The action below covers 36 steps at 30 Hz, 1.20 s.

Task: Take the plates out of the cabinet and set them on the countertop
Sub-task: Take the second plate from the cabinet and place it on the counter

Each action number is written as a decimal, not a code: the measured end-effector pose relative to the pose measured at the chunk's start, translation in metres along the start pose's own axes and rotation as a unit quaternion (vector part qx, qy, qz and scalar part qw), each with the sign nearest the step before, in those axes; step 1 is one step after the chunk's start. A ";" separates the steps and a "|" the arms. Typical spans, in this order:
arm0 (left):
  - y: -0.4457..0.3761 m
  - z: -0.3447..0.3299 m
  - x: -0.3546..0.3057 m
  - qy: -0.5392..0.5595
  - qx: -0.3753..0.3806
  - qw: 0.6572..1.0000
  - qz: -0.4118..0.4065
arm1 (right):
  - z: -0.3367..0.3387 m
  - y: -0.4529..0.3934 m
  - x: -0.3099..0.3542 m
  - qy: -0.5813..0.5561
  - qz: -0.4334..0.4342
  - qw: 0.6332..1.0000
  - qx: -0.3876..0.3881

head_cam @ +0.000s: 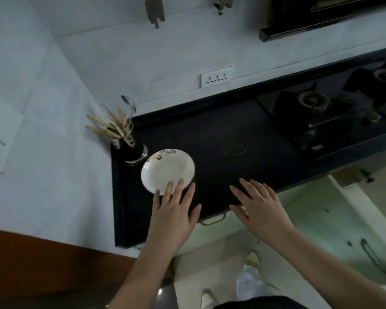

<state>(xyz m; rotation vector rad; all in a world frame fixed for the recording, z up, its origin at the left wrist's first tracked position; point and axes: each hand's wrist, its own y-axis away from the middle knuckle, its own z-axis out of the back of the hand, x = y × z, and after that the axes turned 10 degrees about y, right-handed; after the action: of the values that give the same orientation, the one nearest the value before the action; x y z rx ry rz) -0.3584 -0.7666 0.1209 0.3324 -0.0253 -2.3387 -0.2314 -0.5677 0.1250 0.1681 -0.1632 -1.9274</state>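
Grip, left hand: left hand lay flat and wide, fingers straight, fingertips overlapping the near rim of the plate; it clasped nothing.
Grip, right hand: right hand was spread wide above the front edge of the counter, holding nothing.
Plate position: the plate sat on the counter at about ten o'clock from the left hand, just beside a utensil holder at its own eleven o'clock.
Step in hand: one plate looked already set down, with the left hand either steadying or leaving it; I could not tell which.
Next move: probably both hands needed to go back to the cabinet for another plate; no open cabinet or further plates showed in view.
Plate make: round, shallow, glossy white, likely ceramic, with small coloured pictures along its far rim.
Counter make: dark, smooth, faintly worn, rectangular.
Utensil holder: shiny metal cylinder bristling with pale chopsticks and a spoon.
Surroundings: gas stove at two o'clock; white wall socket at twelve o'clock.
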 end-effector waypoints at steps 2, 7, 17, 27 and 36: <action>0.000 -0.002 -0.016 0.020 0.008 0.999 -0.030 | -0.003 0.023 -0.008 -0.011 -0.039 0.999 -0.009; -0.009 -0.001 -0.086 0.045 0.035 0.990 -0.128 | -0.003 0.085 -0.055 -0.021 -0.150 0.988 -0.031; -0.005 -0.011 -0.246 0.014 0.066 0.954 -0.291 | -0.022 0.234 -0.153 -0.066 -0.324 0.941 -0.075; 0.044 -0.024 -0.424 0.032 0.107 0.901 -0.418 | -0.041 0.354 -0.226 -0.100 -0.449 0.882 -0.099; 0.012 -0.050 -0.480 -0.021 0.127 0.875 -0.467 | -0.044 0.379 -0.267 -0.151 -0.504 0.847 -0.076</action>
<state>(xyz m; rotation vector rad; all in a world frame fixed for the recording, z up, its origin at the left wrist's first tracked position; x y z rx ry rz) -0.0123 -0.4360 0.1848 0.5000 -0.2429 -3.3191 0.2184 -0.4534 0.1656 -0.2141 -0.1379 -3.0096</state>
